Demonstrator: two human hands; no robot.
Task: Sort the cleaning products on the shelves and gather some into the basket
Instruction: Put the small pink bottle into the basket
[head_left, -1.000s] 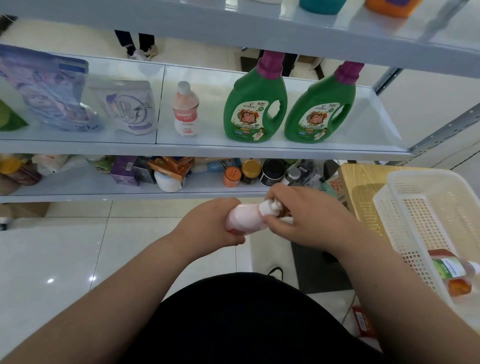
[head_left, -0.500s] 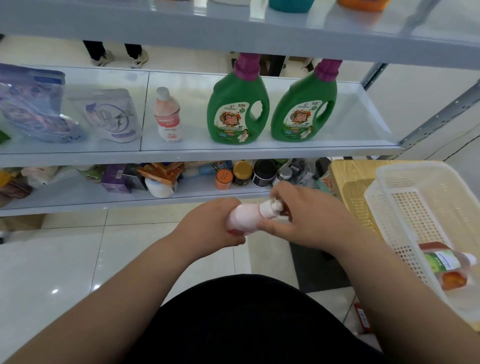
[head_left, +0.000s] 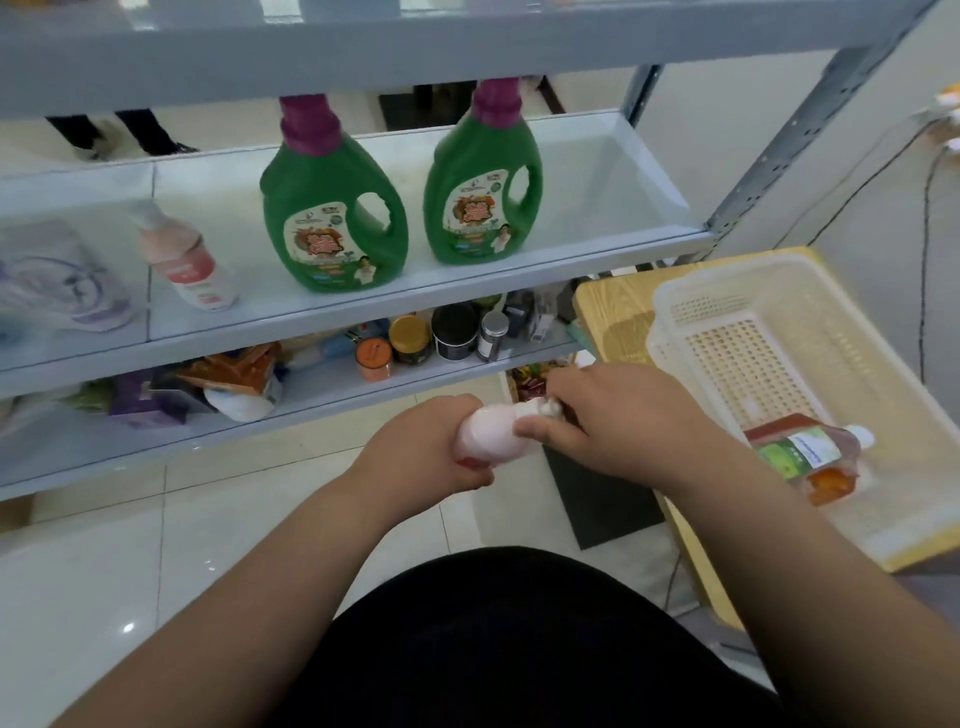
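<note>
Both hands hold a small pink bottle (head_left: 485, 434) sideways in front of the shelves. My left hand (head_left: 415, 447) wraps its body; my right hand (head_left: 613, 415) grips its white cap end. A white plastic basket (head_left: 675, 296) stands to the right on a wooden table (head_left: 608, 306), with an orange refill pouch (head_left: 810, 452) lying inside. On the middle shelf (head_left: 467, 291) stand two green detergent jugs (head_left: 332, 228) (head_left: 480, 197) with purple caps and another pink bottle (head_left: 182, 260).
A white-purple pouch (head_left: 62, 280) sits at the shelf's left. The lower shelf (head_left: 332, 400) holds jars, boxes and packets. A metal upright (head_left: 779, 135) rises right of the shelf. Someone's legs (head_left: 119, 132) show behind the rack. A dark mat (head_left: 597, 499) lies on the tiled floor.
The view has swung to the right and tilted, so the shelves slid left. Both hands keep hold of the pink bottle, drifting slightly toward the basket.
</note>
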